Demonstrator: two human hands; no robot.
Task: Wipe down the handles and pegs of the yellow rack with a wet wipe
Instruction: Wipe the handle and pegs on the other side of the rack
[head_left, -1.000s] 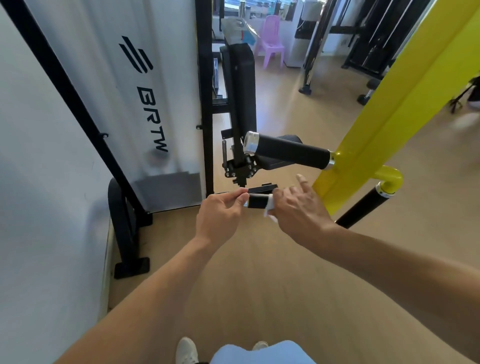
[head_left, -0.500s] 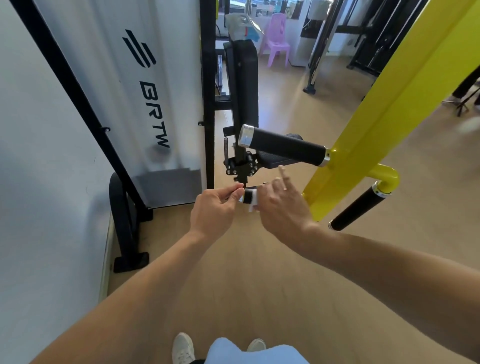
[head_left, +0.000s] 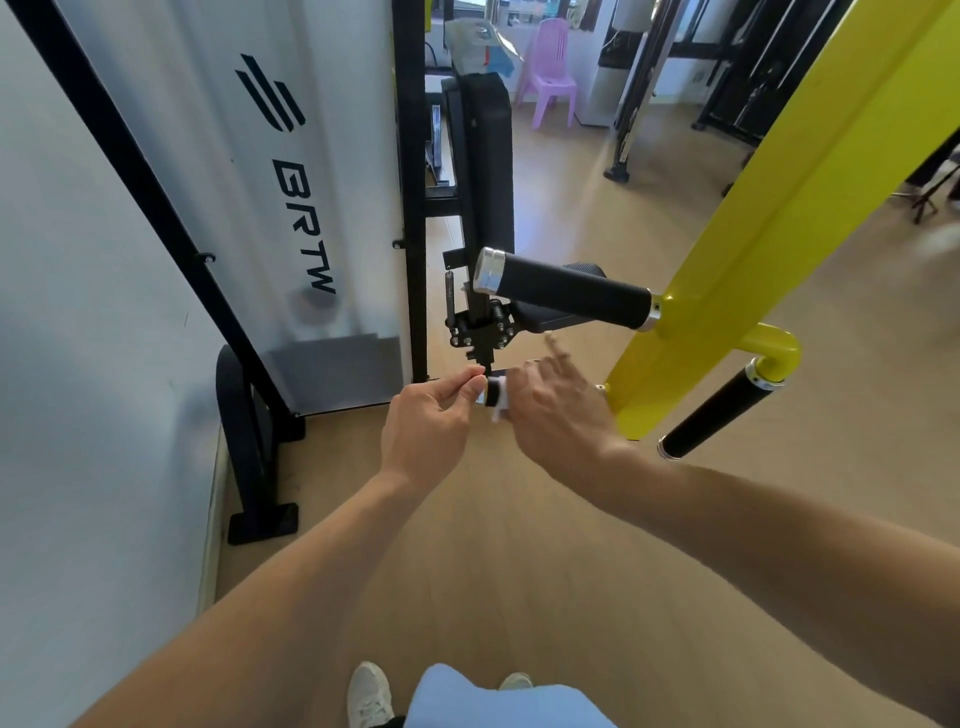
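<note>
While both hands grip it, black handle (head_left: 491, 392) lying level, end leftward.

You see a bright, daylit room, light pouring from the far windows (head_left: 524, 13), which blow out. The right hand (head_left: 558, 415) is motion-blurred. Wide-angle bending slants the white panel (head_left: 291, 182) and yellow rack (head_left: 769, 218); soft shadows mark the wall (head_left: 78, 364).

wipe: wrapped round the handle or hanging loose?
Wrapped. The white wipe bands the short black handle between both hands, a corner dangling; the right hand grips over it.
</note>
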